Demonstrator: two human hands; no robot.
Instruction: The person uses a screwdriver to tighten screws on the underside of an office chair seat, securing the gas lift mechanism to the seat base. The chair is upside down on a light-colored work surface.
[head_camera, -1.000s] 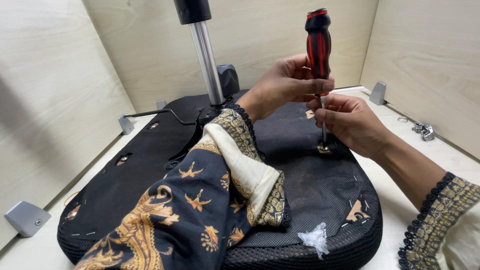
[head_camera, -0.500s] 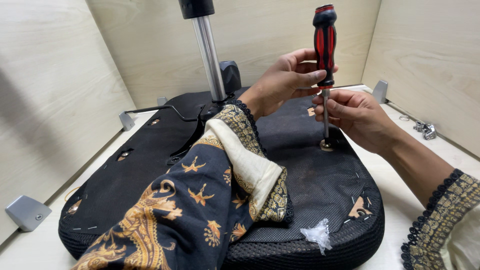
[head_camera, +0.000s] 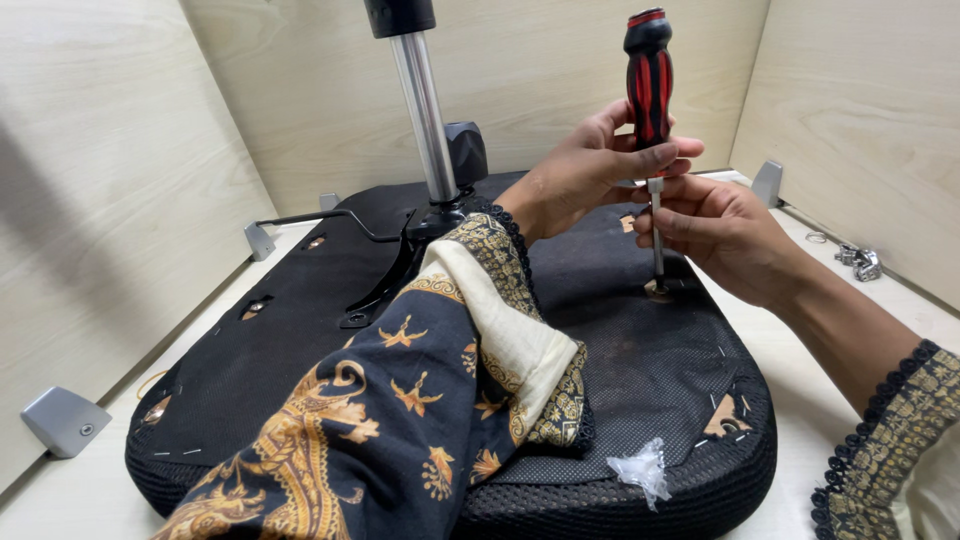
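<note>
Far left: grey metal bracket (head_camera: 62, 420) on pale wooden worktop (head_camera: 850, 400).

Centre: upturned black office chair seat (head_camera: 640, 370) lies underside up, so fixing holes face viewer; chrome gas-lift column (head_camera: 425, 110) rises from its base plate.

Left hand (head_camera: 590, 165), patterned sleeve draped over seat, wraps fingers closed around red-and-black screwdriver (head_camera: 649, 75) handle, held upright for turning.

Right hand (head_camera: 725, 235) pinches metal shaft low between fingertips, steadying tip on screw (head_camera: 658, 290) in seat's right side.

Far right: loose metal hardware (head_camera: 860, 262) near wall.
</note>
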